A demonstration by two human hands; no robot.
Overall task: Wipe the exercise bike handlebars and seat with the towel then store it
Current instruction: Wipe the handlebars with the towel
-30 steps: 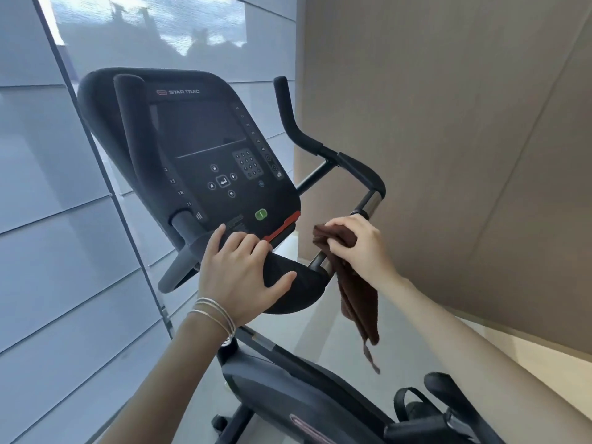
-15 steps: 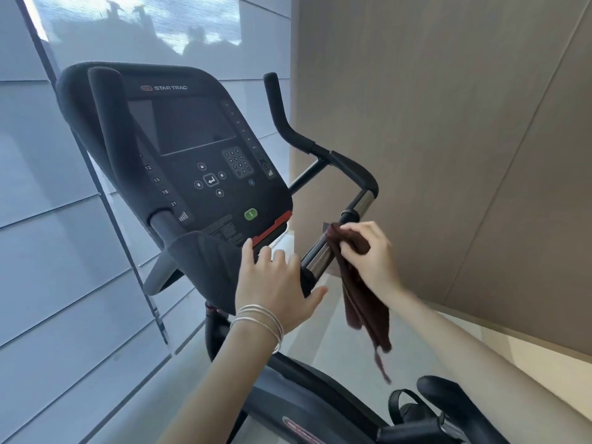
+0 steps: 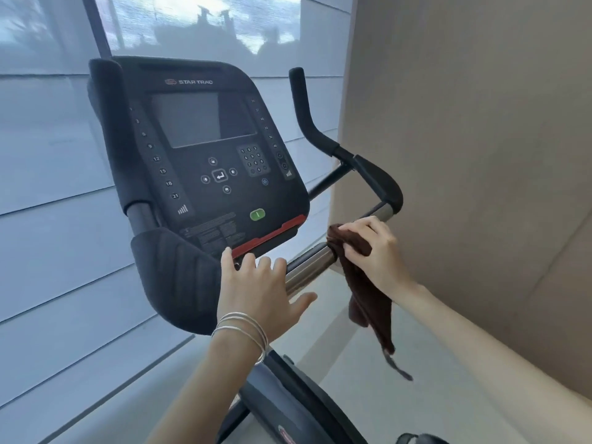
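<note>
A black exercise bike fills the view, with its console (image 3: 205, 155) at centre. The right handlebar (image 3: 358, 161) curves up black, and its chrome section (image 3: 309, 264) runs down toward me. My right hand (image 3: 378, 251) grips a dark brown towel (image 3: 365, 293) pressed against that chrome bar, with the towel's tail hanging below. My left hand (image 3: 256, 290), bangles on the wrist, rests with spread fingers on the padded black centre grip (image 3: 173, 277) under the console. The seat is out of view.
Pale panelled glass lies to the left and behind the bike. A beige wall (image 3: 480, 123) stands close on the right of the handlebar. The bike's frame (image 3: 288, 402) and a pedal strap (image 3: 416, 439) sit low at the bottom edge.
My right hand has slid the towel outward and up along the chrome bar. My left hand shifted right along the centre grip. The view turned left, bringing the console to centre.
</note>
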